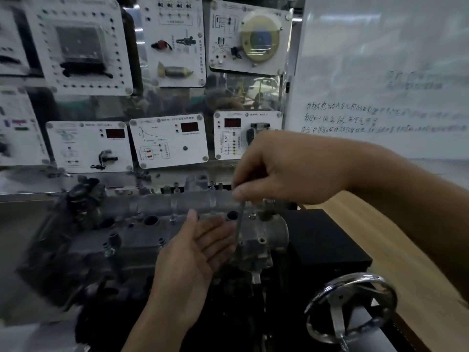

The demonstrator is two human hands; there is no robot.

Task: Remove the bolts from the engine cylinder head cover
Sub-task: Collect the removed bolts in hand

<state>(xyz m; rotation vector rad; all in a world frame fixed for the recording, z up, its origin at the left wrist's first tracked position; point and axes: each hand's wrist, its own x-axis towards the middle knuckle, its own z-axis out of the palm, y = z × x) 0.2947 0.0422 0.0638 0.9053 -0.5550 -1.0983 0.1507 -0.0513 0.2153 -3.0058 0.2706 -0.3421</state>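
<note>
The right hand (pixel 291 168) gripped a slim tool (pixel 240 224) upright at the 3 o'clock end of the cover (pixel 157 201); the open left hand (pixel 200 247) lay at the tool's 9 o'clock.

You faced a grey cover (pixel 142 232), a black box (pixel 327 240), a silver handwheel (pixel 338 316), a white board (pixel 380 59) with dark handwriting.

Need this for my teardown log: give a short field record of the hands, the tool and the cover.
cylinder head cover: grey metal, blurred by motion
bolts: several stand in the cover, some raised
right hand: grips a thin metal shaft, upright over the cover's right end
left hand: open, fingers straight, beside the shaft
nearby: handwheel lower right; black box right of the cover
</note>
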